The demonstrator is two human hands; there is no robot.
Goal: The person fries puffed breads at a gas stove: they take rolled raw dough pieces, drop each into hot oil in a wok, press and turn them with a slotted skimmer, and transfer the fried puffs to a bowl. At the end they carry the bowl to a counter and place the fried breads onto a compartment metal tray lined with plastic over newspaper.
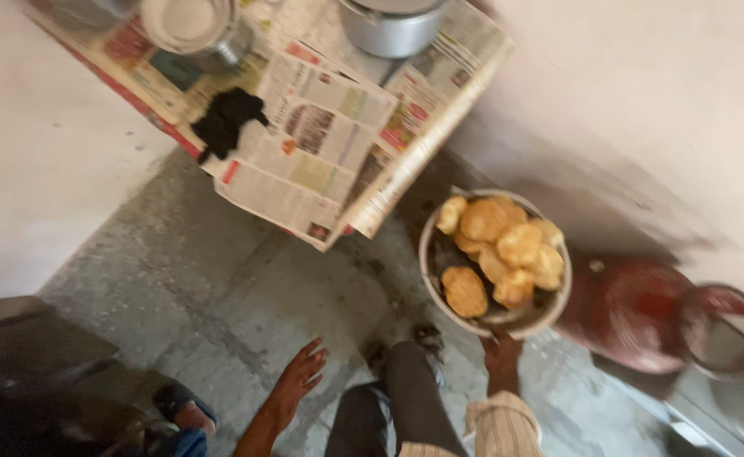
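At the far left edge a sandalled foot [187,412] of someone else rests on the rough grey concrete floor [220,296]. Your left hand [297,378] hangs free over that floor, fingers [311,355] released and spread, holding nothing. Beyond it, the tabletop [406,161] is covered with crinkled newspaper [317,144], with a limp black cloth [228,118], a round steel container [190,25] and a steel pot [393,25] on it. Your right hand [501,354] grips the near rim of a round metal bowl [427,254], fingers clenched on the edge; motion blur hides the exact hold. The bowl sits directly ahead of that hand, well apart from your left, and carries puffed golden fried breads [499,250], round and blistered. Just right stands a red gas cylinder [634,313], smooth and rounded.
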